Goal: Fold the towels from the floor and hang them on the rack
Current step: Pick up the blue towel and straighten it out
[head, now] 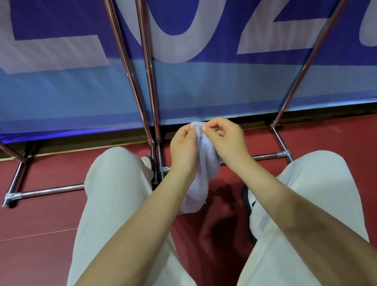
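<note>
A pale lilac towel (206, 164) hangs bunched between my two hands, above the red floor and in front of the rack. My left hand (183, 148) pinches its upper edge from the left. My right hand (225, 137) pinches the same edge from the right, fingers curled. The towel's lower end droops down between my knees. The metal rack (148, 75) stands straight ahead, its chrome poles rising upward and its base bars lying on the floor; its top rail is out of view.
A blue banner (198, 87) with large white letters hangs behind the rack. Base bars (50, 191) run along the red floor (26, 240) left and right. My legs in white trousers (118, 202) and dark shoes straddle the spot below the towel.
</note>
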Motion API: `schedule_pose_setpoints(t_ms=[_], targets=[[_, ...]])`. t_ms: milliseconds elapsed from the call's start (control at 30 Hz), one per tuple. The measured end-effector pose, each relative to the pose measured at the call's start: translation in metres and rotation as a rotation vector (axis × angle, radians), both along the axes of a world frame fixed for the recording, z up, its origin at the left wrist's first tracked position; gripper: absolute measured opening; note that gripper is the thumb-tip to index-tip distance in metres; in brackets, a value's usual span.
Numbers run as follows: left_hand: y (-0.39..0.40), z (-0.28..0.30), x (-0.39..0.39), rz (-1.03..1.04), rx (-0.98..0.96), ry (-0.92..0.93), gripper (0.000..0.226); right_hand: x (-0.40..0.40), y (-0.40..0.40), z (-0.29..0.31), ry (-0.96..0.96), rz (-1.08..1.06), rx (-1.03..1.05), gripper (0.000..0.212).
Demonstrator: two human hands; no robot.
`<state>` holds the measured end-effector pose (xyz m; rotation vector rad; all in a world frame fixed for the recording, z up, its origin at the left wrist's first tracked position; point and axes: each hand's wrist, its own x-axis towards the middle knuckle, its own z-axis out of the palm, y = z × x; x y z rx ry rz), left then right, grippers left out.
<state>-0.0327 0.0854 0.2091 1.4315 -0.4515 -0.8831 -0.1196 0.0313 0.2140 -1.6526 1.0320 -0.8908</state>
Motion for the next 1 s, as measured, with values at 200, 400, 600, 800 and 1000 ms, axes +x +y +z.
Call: schedule_pose_setpoints(t_ms=[200, 400, 600, 800, 1000], targets=[[0.002, 0.007, 0.0, -0.104, -0.033, -0.069, 0.028, -0.001, -0.002, 0.002, -0.063, -0.082, 0.072, 0.016], [0.004, -0.003, 0.005, -0.157, -0.008, -0.175, 0.017, -0.006, -0.003, 0.006, -0.062, -0.047, 0.214, 0.01], [0.008, -0.005, 0.017, -0.056, -0.029, -0.235, 0.018, -0.01, 0.0, 0.004, -0.016, 0.122, 0.172, 0.004], [0.013, -0.001, 0.044, 0.057, -0.024, -0.294, 0.016, -0.018, 0.002, -0.016, 0.345, 0.307, -0.038, 0.009], [0.022, -0.006, 0.055, 0.039, 0.004, -0.419, 0.016, -0.029, -0.003, -0.013, 0.374, 0.209, -0.2, 0.006]])
